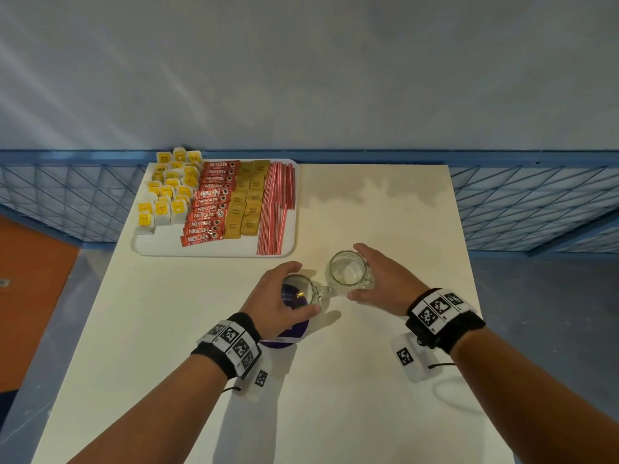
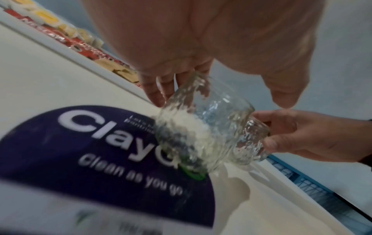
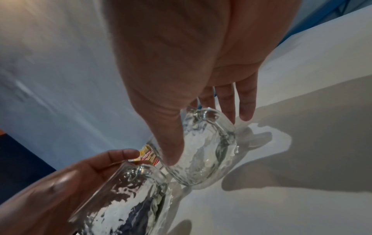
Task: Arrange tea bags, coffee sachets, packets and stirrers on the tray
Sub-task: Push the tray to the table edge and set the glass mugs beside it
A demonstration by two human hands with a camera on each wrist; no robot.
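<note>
While each hand [image 1: 273, 301] [image 1: 382, 279] grips an empty mug [image 1: 303, 291] [image 1: 348, 271], sachets [image 1: 209, 202] fill the tray [image 1: 214, 251].

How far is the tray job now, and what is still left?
Mostly done: the tray holds tea bags, Nescafe sachets, brown packets and stirrers in rows. The left hand and right hand each hold a glass mug; nothing else seems left.

A white rectangular tray [image 1: 214, 251] lies at the far left of the bench [image 1: 368, 380]. On it, from left to right: yellow-tagged tea bags [image 1: 167, 192] in loose rows, red Nescafe coffee sachets [image 1: 209, 204] overlapping in a column, tan packets [image 1: 246, 202] in two columns, and red-and-white striped stirrers [image 1: 276, 209] laid lengthwise along the right edge.
</note>
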